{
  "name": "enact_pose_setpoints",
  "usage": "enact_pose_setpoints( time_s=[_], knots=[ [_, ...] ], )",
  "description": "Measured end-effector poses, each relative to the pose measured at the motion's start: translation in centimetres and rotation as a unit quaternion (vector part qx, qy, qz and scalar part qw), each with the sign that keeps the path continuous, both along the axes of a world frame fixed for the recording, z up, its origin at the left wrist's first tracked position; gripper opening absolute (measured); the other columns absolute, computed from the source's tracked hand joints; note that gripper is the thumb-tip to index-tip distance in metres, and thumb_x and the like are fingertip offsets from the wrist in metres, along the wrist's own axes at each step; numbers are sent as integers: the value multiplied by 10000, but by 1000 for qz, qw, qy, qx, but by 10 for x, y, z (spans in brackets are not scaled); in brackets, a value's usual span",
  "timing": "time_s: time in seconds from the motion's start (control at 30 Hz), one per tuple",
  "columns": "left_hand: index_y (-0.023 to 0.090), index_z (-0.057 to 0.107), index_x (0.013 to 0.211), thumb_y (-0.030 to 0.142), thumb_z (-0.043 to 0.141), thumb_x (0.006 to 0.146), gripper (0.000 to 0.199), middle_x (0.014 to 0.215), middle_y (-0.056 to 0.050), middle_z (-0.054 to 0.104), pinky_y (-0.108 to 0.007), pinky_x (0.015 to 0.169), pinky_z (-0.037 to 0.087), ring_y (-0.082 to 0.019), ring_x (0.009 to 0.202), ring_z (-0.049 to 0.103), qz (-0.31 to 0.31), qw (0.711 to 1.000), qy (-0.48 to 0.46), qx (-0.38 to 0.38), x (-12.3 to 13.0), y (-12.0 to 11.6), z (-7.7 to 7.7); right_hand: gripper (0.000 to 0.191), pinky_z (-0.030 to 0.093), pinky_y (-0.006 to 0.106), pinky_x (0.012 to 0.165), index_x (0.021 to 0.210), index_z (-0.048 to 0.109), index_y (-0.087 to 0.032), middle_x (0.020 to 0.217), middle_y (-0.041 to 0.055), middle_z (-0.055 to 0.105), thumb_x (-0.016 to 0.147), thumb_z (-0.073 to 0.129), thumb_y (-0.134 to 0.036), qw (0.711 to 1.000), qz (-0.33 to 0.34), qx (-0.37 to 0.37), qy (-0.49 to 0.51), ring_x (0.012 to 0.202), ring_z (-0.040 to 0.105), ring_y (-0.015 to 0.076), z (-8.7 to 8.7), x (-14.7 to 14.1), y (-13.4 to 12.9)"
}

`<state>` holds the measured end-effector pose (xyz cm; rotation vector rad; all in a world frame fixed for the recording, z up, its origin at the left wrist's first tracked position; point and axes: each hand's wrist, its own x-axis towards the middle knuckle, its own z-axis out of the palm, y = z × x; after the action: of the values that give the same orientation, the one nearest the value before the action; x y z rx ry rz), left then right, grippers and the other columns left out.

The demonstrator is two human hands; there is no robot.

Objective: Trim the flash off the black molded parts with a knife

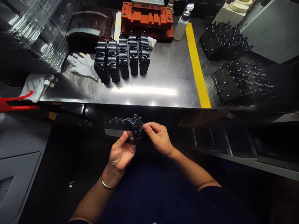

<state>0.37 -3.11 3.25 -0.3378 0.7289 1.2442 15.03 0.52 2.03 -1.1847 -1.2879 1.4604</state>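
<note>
My left hand point(120, 152) holds a black moulded plastic part point(122, 126) from below, with the thumb across its side. The part is long and ridged along its top, with a grey flat face on its near side. My right hand point(158, 138) pinches the part's right end between thumb and fingertips. Beyond the table edge, several matching black parts point(122, 57) stand in tidy rows on a stainless steel table point(168, 93), out of reach of both hands. White gloves point(82, 66) lie to the left of those rows.
An orange fixture point(147, 21) and a dispenser bottle point(181, 26) stand at the table's far side. Yellow tape point(196, 62) runs across the steel. Black studded racks point(240, 82) lie right, clear plastic trays point(39, 31) upper left, and a red-handled tool point(14, 104) at left.
</note>
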Motion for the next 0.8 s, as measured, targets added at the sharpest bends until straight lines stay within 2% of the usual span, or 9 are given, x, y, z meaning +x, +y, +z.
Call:
enact_pose_setpoints(
  time_s=[0.13,0.23,0.33,0.37,0.43,0.5,0.57,0.67,0.8],
  knots=[
    [157,728,705,76,163,1026,655,731,-29,785,-110,687,565,-79,707,750,2,999,-37,-22,6,0,-1,443,475,230,579,746,683,-174,673,5,629,834,630,-605,997,-78,9,13,622,545,110,-5,-12,-12],
    [157,727,737,102,204,1032,603,744,-31,787,-111,732,563,-79,733,751,-4,998,-62,-24,7,-1,1,460,477,234,576,761,671,-179,676,3,612,855,593,-623,992,-121,26,15,611,533,107,-10,-17,-18],
    [168,727,756,109,265,1030,540,712,-7,781,-111,743,571,-70,706,747,-11,997,-72,-31,5,-2,4,425,456,239,549,792,666,-183,619,-16,564,898,562,-581,987,-149,59,-1,544,487,93,-13,-10,-15],
    [170,724,753,110,288,1027,519,689,4,774,-110,727,575,-66,679,743,-12,997,-72,-32,4,-3,5,399,454,242,548,801,671,-183,619,-13,570,918,553,-546,987,-134,88,-17,539,491,94,-12,-5,-12],
    [168,711,730,108,323,1021,489,641,14,756,-105,674,579,-61,624,732,-12,997,-64,-37,2,-3,8,341,464,252,563,819,693,-181,661,12,628,950,537,-454,980,-60,180,-63,568,541,107,-9,9,-3],
    [158,693,699,105,314,1022,501,607,9,740,-97,620,573,-60,579,720,-9,997,-51,-60,1,-2,12,281,474,255,567,846,712,-177,714,39,687,960,537,-365,953,22,282,-109,600,584,120,-4,22,5],
    [151,670,664,98,272,1026,541,581,3,725,-95,586,567,-61,553,710,0,995,-37,-92,1,-1,16,235,464,247,544,872,722,-169,706,46,703,957,546,-298,924,65,348,-142,578,579,116,1,33,11],
    [147,647,640,93,240,1026,563,577,-4,715,-115,578,578,-71,543,707,9,992,-20,-121,4,0,21,204,445,238,519,880,730,-153,671,46,700,948,568,-256,901,90,385,-177,536,547,105,6,40,16],
    [134,657,667,80,264,1016,528,593,-14,719,-137,591,594,-84,549,708,8,992,-2,-125,6,0,23,220,446,233,519,887,738,-165,661,37,702,957,557,-269,893,103,396,-187,531,547,103,9,41,19]
  ],
)
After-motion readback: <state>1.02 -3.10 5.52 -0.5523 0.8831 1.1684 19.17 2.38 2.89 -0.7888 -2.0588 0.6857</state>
